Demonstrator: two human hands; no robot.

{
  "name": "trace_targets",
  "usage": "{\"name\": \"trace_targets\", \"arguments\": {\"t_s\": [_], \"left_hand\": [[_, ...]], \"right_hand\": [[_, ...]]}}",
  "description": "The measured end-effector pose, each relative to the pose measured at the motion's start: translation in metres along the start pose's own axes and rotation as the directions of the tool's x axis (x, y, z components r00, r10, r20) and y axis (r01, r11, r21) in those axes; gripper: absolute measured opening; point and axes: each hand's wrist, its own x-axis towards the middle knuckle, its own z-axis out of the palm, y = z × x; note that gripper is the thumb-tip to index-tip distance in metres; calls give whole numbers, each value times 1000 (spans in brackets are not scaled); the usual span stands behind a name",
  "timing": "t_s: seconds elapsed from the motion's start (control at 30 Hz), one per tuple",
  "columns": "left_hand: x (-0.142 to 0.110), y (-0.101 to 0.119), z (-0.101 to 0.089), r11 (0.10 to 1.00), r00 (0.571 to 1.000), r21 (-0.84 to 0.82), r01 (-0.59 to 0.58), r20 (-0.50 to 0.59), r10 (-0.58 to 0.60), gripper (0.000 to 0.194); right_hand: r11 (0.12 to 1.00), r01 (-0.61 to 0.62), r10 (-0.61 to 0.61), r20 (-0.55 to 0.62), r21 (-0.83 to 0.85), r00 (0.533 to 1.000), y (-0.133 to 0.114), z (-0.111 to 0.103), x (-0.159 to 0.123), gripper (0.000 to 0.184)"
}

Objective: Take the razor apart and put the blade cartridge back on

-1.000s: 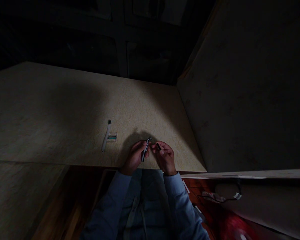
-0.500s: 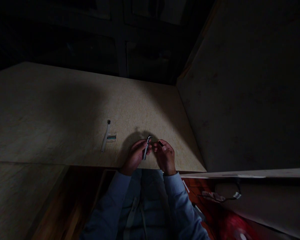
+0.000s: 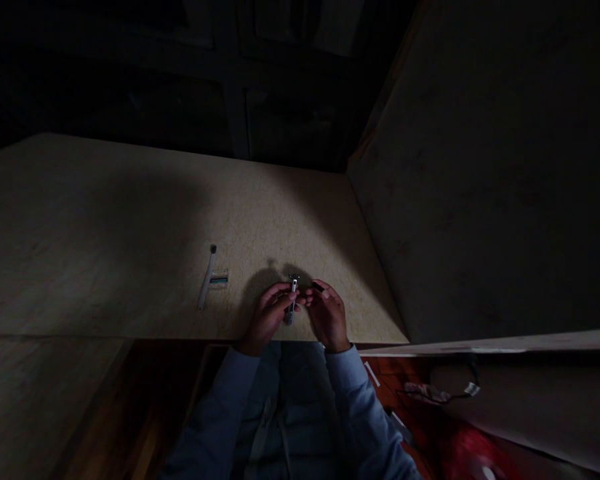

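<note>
My left hand [image 3: 271, 313] is closed round the handle of a razor [image 3: 293, 303], thumb on top. The razor stands nearly upright in view, its T-shaped head at the far end. Beside it, my right hand [image 3: 329, 313] pinches a small dark piece [image 3: 318, 287] between thumb and fingers; its exact kind is too dim to tell. The fingertips of the two hands are close together above the table. To the left lie a toothbrush [image 3: 207, 280] with a pale handle and dark head, and a small clear case [image 3: 220, 280] with a teal strip, right against it.
The pale stone-patterned tabletop [image 3: 260, 207] meets a dark panel [image 3: 480, 200] on the right. Dark framed panes stand behind it. Below the front edge, a cable [image 3: 450, 399] and a red thing [image 3: 473, 450] lie at the lower right.
The razor has turned in my left hand, so its head now shows as a T instead of side-on. My right hand still holds the dark piece. The view has shifted slightly.
</note>
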Motion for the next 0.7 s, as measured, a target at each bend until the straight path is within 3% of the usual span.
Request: {"name": "trace_targets", "arguments": {"t_s": [0.7], "left_hand": [[2,-5,-2,999,999,3,-34,-41,34,39]], "right_hand": [[997,-37,34,44,69,998,-1,-2,-1,34]]}}
